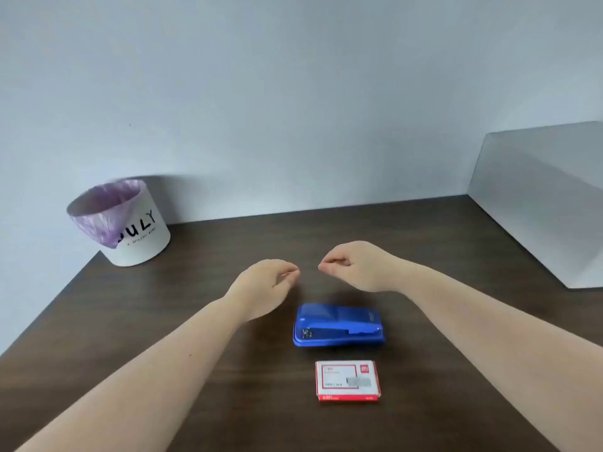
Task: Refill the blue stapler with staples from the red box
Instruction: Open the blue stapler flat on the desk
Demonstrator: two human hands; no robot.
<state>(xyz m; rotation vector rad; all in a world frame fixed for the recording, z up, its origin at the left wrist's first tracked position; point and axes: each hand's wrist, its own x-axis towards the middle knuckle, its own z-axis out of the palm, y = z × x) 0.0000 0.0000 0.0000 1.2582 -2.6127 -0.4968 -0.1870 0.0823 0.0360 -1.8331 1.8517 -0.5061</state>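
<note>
The blue stapler (337, 325) lies closed on its side in the middle of the dark wooden table (163, 305). Just in front of it sits the red and white staple box (347, 380), closed, flat on the table. My left hand (266, 283) hovers beyond the stapler's left end, fingers loosely curled and empty. My right hand (354, 265) hovers beyond the stapler's right part, fingers curled inward, holding nothing. Neither hand touches the stapler or the box. The fingertips of the two hands nearly meet above the table.
A white bin (130, 228) with a purple liner stands at the table's back left corner. A large grey-white block (548, 203) occupies the back right. A plain pale wall rises behind the table.
</note>
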